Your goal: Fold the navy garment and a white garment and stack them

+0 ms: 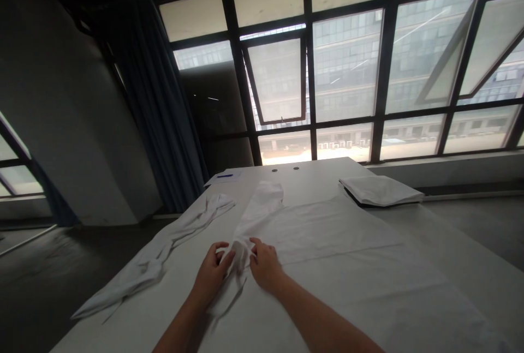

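A white garment (pixel 327 233) lies spread flat on the long white table (pixel 311 175). One of its sleeves (pixel 260 205) runs up and back from a bunched fold of white cloth (pixel 240 252). My left hand (pixel 210 275) and my right hand (pixel 265 265) meet at that fold, their fingers gripping it from either side. To the left, a long twisted white length of cloth (pixel 153 257) lies apart from both hands. I cannot tell whether it belongs to the same garment.
A folded white cloth (pixel 379 189) lies on the table's far right. A sheet of paper (pixel 224 177) with a blue pen sits at the far left corner. The table's left edge drops to a dark floor (pixel 82 255). Large windows (pixel 347 69) stand beyond.
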Demonstrator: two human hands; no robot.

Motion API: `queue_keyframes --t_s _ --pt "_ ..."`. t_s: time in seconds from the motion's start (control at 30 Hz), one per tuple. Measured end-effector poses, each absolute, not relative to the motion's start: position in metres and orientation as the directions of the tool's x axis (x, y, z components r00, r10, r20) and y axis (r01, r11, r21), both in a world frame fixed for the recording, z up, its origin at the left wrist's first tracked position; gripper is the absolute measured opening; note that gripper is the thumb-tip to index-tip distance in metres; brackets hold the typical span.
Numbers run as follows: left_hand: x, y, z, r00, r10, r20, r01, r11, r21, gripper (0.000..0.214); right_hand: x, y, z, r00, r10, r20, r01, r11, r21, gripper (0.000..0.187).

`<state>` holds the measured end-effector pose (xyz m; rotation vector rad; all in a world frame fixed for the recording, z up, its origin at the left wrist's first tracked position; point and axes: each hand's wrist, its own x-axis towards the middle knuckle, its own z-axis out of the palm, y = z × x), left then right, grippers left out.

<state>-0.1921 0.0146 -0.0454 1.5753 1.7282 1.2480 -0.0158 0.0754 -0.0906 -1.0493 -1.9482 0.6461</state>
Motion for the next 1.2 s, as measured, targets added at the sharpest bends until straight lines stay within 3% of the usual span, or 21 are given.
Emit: queue_keyframes --t_s 0.07,0.13,0.27,0.37,0.5,0.63,0.73,0.93,1.2 --pt "-0.196 0.016 -0.046 -0.249 0.951 0.183 0.539 -0.021 0.842 0.068 -0.016 0.076 -0.091 -0.285 0.864 0.415 0.44 0.503 -0.744 0.049" --pt "-0.202 0.016 -0.047 -0.242 0.953 0.184 0.599 -0.002 0.8 0.069 -0.015 0.078 -0.091 -0.245 0.875 0.418 0.441 0.484 -0.755 0.039" --pt "-0.215 0.016 -0.048 -0.187 0.958 0.217 0.729 -0.013 0.684 0.042 -0.012 0.081 -0.087 -0.187 0.883 0.43 0.424 0.468 -0.775 0.025" --pt "-0.222 0.016 -0.049 -0.239 0.931 0.277 0.812 0.035 0.582 0.022 -0.01 0.081 -0.085 -0.15 0.877 0.456 0.4 0.476 -0.783 0.022" --pt "-0.225 0.015 -0.048 -0.285 0.9 0.33 0.828 0.058 0.557 0.01 -0.009 0.078 -0.083 -0.137 0.86 0.492 0.369 0.506 -0.78 0.022" --pt "-0.223 0.013 -0.046 -0.276 0.894 0.354 0.819 0.026 0.573 0.016 -0.008 0.073 -0.081 -0.157 0.846 0.509 0.354 0.529 -0.771 0.025" --pt "-0.219 0.01 -0.043 -0.173 0.908 0.382 0.82 -0.082 0.567 0.025 -0.008 0.07 -0.079 -0.21 0.829 0.518 0.353 0.558 -0.751 0.026" --pt "-0.211 0.009 -0.035 -0.017 0.878 0.479 0.91 -0.185 0.372 0.027 -0.006 0.065 -0.077 -0.31 0.788 0.531 0.364 0.615 -0.7 0.003" --pt "-0.228 0.008 -0.037 -0.114 0.85 0.515 0.922 -0.102 0.373 0.019 -0.003 0.052 -0.069 -0.402 0.674 0.62 0.329 0.738 -0.589 0.014"
